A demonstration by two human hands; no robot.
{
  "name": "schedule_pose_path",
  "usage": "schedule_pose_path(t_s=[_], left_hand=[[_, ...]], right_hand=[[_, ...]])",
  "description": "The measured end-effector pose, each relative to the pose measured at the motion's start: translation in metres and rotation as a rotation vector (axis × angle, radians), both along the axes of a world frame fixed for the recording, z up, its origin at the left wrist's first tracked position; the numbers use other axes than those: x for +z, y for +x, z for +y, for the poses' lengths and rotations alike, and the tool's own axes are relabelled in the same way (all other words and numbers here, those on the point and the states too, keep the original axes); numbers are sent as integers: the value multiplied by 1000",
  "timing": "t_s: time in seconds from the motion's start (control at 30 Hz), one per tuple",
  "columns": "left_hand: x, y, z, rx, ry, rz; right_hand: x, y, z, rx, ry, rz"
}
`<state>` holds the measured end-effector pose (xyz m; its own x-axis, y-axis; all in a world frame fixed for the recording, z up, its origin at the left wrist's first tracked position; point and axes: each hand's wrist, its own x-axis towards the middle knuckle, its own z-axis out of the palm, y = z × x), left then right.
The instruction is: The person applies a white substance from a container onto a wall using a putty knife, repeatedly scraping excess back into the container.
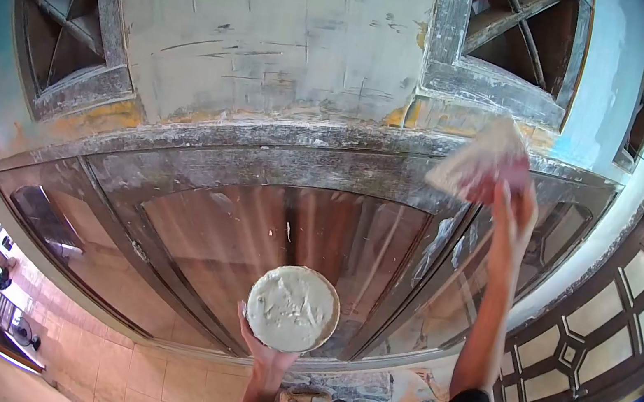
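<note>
My left hand (269, 357) grips a round tub (336, 320) from below, in front of the window. White putty (291, 306) with a rough, dabbed surface fills the tub nearly to its rim. Up at the right, my right hand (513, 215) is closed around a putty spreader (482, 162), a wide triangular blade in pale red smeared with white. Motion blurs the blade, which overlaps the weathered wooden frame (288, 146) and the wall's lower edge just under the upper right vent opening.
Above the frame is a patched grey wall (266, 18) with dark scratches and yellowish spots. Cross-barred vents (74, 22) sit on either side. Glass panes (252, 224) lie below, a panelled door (588, 341) at right. Tiled floor (146, 374) and a fan (23, 331) show lower left.
</note>
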<state>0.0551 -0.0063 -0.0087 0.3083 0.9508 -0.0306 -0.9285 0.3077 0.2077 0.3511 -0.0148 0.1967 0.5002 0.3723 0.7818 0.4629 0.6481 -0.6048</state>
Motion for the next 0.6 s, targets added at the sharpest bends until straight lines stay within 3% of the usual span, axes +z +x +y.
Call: schedule_pose_path(t_s=[0.2,0.23,0.27,0.3,0.37,0.4,0.47,0.6], left_hand=[[4,6,-5,-32,-18,13],[4,6,-6,-26,-20,12],[6,6,-7,-26,-26,22],[6,7,-9,-27,-35,31],[2,8,-8,-14,-43,46],[1,7,-8,-5,-49,62],[1,6,-8,-16,-30,18],[12,4,-10,-77,76,0]], right_hand=[[-139,-61,-28,-90,81,-132],[-176,-54,-33,-116,-26,-180],[-174,-77,-33,-241,113,-193],[-179,-89,-44,191,-87,260],[-169,-99,-52,437,-225,452],[-170,-101,-52,440,-230,453],[-169,-102,-50,367,-285,199],[-173,-100,-56,486,-387,197]])
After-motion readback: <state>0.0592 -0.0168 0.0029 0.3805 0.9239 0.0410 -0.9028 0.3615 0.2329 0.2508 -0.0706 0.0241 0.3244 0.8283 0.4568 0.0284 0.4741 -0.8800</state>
